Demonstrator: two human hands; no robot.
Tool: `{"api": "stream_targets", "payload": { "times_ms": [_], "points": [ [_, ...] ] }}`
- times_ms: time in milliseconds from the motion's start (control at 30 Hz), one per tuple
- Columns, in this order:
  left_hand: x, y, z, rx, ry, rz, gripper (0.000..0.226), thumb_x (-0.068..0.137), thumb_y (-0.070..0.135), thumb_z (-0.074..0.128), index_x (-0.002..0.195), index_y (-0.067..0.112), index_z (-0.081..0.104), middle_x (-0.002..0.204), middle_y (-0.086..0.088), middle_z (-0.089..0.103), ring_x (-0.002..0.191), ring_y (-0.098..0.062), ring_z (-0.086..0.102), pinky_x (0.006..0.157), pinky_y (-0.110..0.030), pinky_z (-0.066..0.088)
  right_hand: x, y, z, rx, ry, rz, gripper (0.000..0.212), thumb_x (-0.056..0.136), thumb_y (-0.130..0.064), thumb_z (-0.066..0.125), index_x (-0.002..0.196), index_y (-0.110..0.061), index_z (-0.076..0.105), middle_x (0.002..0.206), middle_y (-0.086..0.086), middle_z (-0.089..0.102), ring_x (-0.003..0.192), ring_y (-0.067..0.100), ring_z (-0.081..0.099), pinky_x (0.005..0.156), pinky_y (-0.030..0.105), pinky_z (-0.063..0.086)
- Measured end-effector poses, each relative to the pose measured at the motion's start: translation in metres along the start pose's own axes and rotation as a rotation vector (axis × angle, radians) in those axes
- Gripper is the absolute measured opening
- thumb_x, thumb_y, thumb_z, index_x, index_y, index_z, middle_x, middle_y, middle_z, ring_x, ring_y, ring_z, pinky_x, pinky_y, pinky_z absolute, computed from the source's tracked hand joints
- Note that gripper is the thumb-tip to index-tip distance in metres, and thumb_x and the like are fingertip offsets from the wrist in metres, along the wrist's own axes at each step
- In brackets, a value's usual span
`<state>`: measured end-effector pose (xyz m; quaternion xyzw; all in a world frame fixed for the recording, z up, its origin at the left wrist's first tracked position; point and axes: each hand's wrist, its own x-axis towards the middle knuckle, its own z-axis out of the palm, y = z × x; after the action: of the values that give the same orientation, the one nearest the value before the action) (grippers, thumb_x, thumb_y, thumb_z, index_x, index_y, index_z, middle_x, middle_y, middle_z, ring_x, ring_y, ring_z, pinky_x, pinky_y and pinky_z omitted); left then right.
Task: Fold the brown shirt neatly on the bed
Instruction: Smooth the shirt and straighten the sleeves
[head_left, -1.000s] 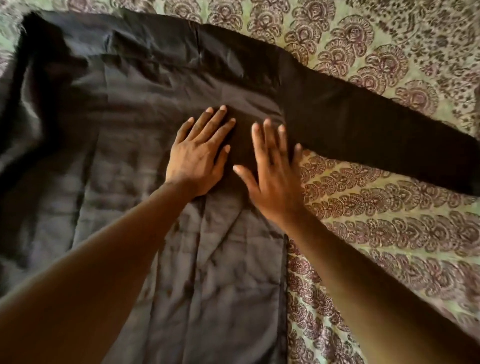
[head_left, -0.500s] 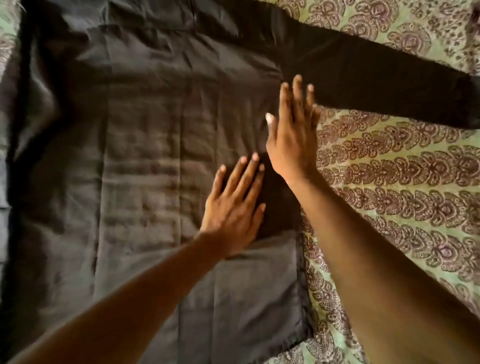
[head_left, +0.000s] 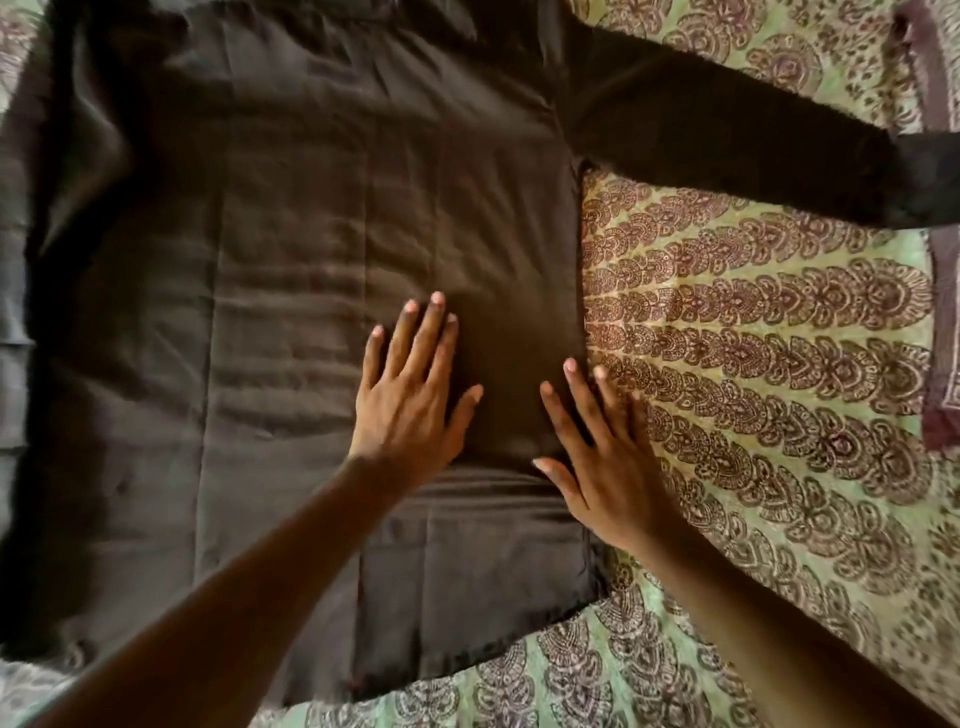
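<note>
The brown shirt (head_left: 291, 249) lies spread flat on the bed, filling the left and middle of the view. One long sleeve (head_left: 727, 140) stretches out to the upper right. My left hand (head_left: 410, 400) rests palm down on the shirt's body, fingers apart. My right hand (head_left: 608, 457) lies flat on the shirt's right side edge, fingers spread, partly over the bedsheet. Neither hand holds any cloth. The shirt's left side runs out of view.
The bed is covered by a green sheet with a brown paisley print (head_left: 769, 395), showing to the right of the shirt and along the bottom. A maroon border strip of the sheet (head_left: 943, 322) runs down the far right.
My right hand has slid down the shirt's right edge from near the armpit towards me. My left hand stays flat on the shirt's body. The view has shifted towards the hem.
</note>
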<state>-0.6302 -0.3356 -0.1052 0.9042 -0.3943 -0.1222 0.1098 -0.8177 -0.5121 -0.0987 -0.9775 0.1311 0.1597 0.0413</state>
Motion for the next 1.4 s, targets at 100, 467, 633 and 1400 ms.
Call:
{"api": "stream_targets", "payload": {
  "times_ms": [100, 467, 633, 1400],
  "points": [
    [-0.041, 0.005, 0.012, 0.101, -0.077, 0.1, 0.087, 0.098, 0.064, 0.039, 0.164, 0.012, 0.016, 0.173, -0.006, 0.003, 0.16, -0.028, 0.005, 0.125, -0.057, 0.017, -0.003, -0.002, -0.006, -0.027, 0.068, 0.038, 0.075, 0.104, -0.066, 0.027, 0.166, -0.026, 0.01, 0.174, 0.008, -0.003, 0.16, 0.035, -0.002, 0.125, 0.064, 0.014],
    [-0.187, 0.042, 0.032, -0.1, 0.017, 0.135, 0.06, 0.1, 0.035, 0.053, 0.152, 0.005, 0.046, 0.166, -0.01, 0.032, 0.155, -0.029, 0.027, 0.121, -0.058, 0.028, 0.024, -0.057, 0.011, 0.058, 0.16, -0.063, 0.065, 0.107, -0.057, 0.032, 0.164, -0.031, 0.018, 0.174, 0.004, 0.006, 0.161, 0.031, 0.004, 0.123, 0.06, 0.017],
    [-0.127, 0.009, 0.018, 0.033, 0.064, -0.005, 0.068, 0.102, 0.048, 0.045, 0.159, 0.012, 0.034, 0.171, -0.009, 0.018, 0.159, -0.027, 0.016, 0.125, -0.053, 0.022, -0.096, -0.057, 0.035, 0.057, 0.038, -0.072, 0.067, 0.106, -0.059, 0.033, 0.165, -0.032, 0.013, 0.174, 0.003, -0.002, 0.161, 0.03, -0.002, 0.123, 0.062, 0.017],
    [-0.192, -0.106, -0.004, 0.165, 0.162, -0.16, 0.068, 0.102, 0.055, 0.035, 0.162, 0.024, 0.027, 0.173, -0.004, 0.01, 0.16, -0.026, 0.01, 0.124, -0.052, 0.022, -0.063, -0.102, 0.007, 0.278, 0.266, -0.177, 0.057, 0.108, -0.039, 0.043, 0.162, -0.028, 0.031, 0.174, 0.006, 0.011, 0.161, 0.029, 0.007, 0.121, 0.064, 0.025]
  ]
}}
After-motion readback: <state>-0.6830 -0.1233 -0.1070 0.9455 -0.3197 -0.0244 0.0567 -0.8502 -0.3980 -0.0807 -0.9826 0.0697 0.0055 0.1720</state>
